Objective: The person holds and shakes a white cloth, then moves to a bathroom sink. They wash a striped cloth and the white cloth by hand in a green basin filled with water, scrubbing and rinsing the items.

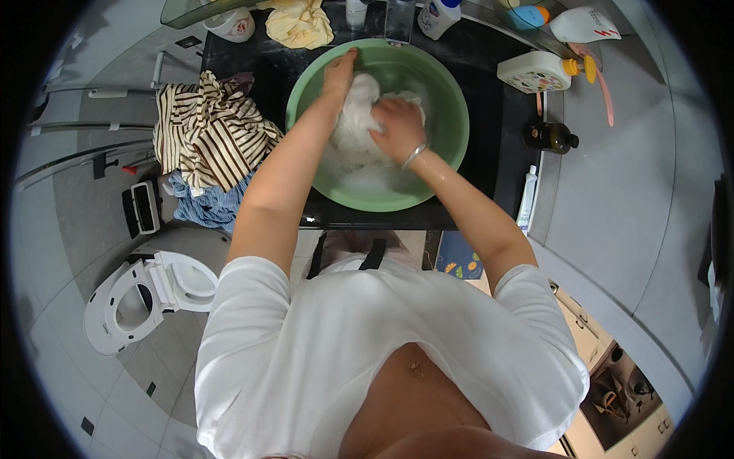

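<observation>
A round green plastic basin (453, 172) holds soapy water and a wet white cloth (355, 123). My right hand (400, 129), with a silver bangle at its wrist, has its fingers curled into the cloth. On the cloth's left side is my left hand (339, 74), its fingertips near the basin's far inner wall; whether it grips any fabric is hidden. Foam (367, 177) floats at the near side of the water.
Left of the basin lie a striped brown-and-cream garment (212, 135) and a blue striped one (209, 201). A yellow cloth (299, 24) and bottles line the back. A pump bottle (533, 72), dark bottle (547, 137) and tube (526, 198) are at right.
</observation>
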### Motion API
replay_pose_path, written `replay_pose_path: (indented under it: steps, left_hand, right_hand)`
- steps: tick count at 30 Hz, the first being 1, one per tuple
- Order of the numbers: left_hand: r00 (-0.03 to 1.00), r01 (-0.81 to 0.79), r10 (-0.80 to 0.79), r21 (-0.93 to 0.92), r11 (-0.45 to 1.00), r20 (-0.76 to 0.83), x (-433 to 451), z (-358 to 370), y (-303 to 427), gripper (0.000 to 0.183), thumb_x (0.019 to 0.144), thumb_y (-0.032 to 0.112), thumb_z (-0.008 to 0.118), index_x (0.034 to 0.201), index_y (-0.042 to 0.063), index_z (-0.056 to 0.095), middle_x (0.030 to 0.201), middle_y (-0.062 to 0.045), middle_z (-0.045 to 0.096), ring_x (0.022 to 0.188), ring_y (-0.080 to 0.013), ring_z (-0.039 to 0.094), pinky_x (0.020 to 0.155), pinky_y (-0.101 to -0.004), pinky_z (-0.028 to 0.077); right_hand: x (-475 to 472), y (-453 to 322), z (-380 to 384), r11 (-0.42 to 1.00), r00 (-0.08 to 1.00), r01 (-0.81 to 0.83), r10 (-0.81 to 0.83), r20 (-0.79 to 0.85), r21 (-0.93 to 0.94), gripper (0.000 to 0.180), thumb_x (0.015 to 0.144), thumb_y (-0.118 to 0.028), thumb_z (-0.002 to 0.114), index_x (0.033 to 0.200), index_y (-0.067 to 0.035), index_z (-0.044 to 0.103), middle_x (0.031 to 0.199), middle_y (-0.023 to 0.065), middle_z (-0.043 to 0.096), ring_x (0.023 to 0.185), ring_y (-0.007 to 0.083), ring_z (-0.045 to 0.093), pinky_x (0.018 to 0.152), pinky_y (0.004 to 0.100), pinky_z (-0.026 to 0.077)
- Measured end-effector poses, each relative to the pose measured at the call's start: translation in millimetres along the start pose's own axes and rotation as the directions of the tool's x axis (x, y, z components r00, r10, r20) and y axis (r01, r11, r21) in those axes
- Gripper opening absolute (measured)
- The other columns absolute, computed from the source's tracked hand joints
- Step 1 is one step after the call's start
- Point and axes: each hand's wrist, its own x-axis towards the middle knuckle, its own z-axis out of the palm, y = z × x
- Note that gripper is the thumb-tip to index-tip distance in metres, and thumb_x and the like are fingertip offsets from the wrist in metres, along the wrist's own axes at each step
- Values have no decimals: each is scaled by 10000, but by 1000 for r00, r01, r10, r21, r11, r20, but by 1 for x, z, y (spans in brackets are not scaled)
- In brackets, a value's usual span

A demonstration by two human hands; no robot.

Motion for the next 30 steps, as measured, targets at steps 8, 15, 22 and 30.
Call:
replay_pose_path:
  steps: [8,15,22,30]
  left_hand:
    - [846,-277,532,880,386,33,-84,0,-66,463,779,425,554,1204,241,528,1322,-122,405,1257,-275,335,964,-646,189]
    - [876,-289,472,895,339,104,-88,4,-81,420,807,320,552,1209,209,499,1273,-149,406,1202,-332,353,868,-555,344]
    - [981,-187,48,841,508,189,-35,12,-97,439,838,309,514,1217,89,484,1261,-216,406,1180,-382,371,952,-490,315]
    - [959,-240,-122,962,130,256,45,11,-174,501,847,329,479,1248,31,444,1344,-195,345,1257,-350,316,1045,-500,214]
  right_hand:
    - [-37,5,9,948,949,-265,289,-127,179,298,690,-268,648,944,-118,604,1089,91,528,1019,291,489,783,453,415]
    - [-12,12,74,811,818,-575,570,-81,-104,471,824,-439,495,1259,-261,466,1308,160,392,1229,349,323,959,554,273]
    - [11,55,110,722,712,-691,680,176,9,551,845,-392,485,1291,-81,395,1251,215,447,1165,333,422,944,451,354]
    - [41,92,134,658,448,-722,680,581,-214,581,840,-353,514,1288,-17,362,1206,192,483,1106,293,472,926,401,380]
